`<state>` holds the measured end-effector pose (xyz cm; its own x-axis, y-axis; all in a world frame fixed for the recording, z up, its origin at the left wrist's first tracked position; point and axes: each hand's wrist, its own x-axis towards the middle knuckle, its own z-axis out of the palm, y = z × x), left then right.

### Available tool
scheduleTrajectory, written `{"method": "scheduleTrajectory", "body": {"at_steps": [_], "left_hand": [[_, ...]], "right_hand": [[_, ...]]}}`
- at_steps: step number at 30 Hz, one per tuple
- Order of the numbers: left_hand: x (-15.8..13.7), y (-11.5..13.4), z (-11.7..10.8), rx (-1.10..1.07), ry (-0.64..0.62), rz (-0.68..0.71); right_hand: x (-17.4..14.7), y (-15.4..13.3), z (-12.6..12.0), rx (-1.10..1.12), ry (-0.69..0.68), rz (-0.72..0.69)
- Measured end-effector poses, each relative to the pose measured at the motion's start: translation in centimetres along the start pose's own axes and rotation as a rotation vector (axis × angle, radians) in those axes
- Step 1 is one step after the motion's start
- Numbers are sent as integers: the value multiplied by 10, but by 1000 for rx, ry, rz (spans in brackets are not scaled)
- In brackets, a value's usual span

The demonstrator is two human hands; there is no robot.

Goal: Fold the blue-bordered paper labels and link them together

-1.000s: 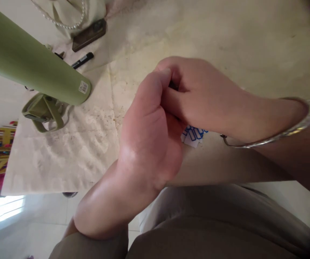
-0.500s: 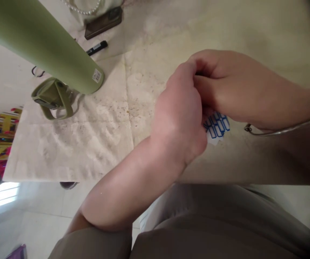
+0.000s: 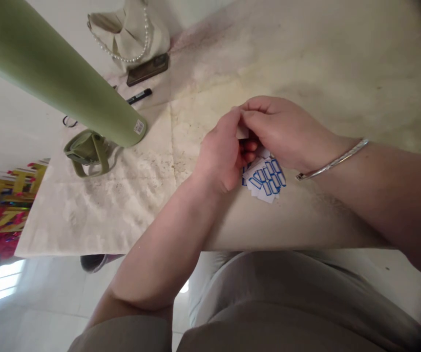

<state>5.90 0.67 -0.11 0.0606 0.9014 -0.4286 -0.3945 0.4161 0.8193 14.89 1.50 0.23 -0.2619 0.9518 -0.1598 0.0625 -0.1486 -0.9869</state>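
Over the cloth-covered table, my left hand [image 3: 220,151] and my right hand [image 3: 282,127] meet at the fingertips. Both are closed in a pinch on a small white paper piece [image 3: 242,132], mostly hidden by the fingers; its printing, if any, does not show. Just below the hands lies a loose pile of white paper labels [image 3: 267,180] with blue rounded outlines, overlapping one another. The left fingers partly cover the far side of this pile. A silver bangle [image 3: 338,161] circles my right wrist.
A tall green bottle [image 3: 86,83] stands at the left, beside its green lid with a loop [image 3: 88,151]. Behind are a black marker [image 3: 142,95], a phone [image 3: 148,69] and a cream bag [image 3: 126,34] with a pearl strap. The table's front edge [image 3: 287,250] runs before my lap.
The view has shifted, so more of the bag and both forearms show. My hands have turned and drawn slightly apart, exposing the white paper piece between them and more of the label pile.
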Motion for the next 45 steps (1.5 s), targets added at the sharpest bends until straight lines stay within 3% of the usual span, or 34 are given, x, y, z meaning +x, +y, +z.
{"method": "scheduleTrajectory", "body": {"at_steps": [8,25,32,45], "left_hand": [[7,0,-4,140,-81,84],[6,2,-4,46,-42,18],[6,1,-4,129,-94,86],[3,2,-2,88,-85,59]], "right_hand": [[9,7,0,48,42,-37],[9,6,-1,46,25,-34],[7,7,-1,26,14,-53],[5,6,-2,7,7,-47]]}}
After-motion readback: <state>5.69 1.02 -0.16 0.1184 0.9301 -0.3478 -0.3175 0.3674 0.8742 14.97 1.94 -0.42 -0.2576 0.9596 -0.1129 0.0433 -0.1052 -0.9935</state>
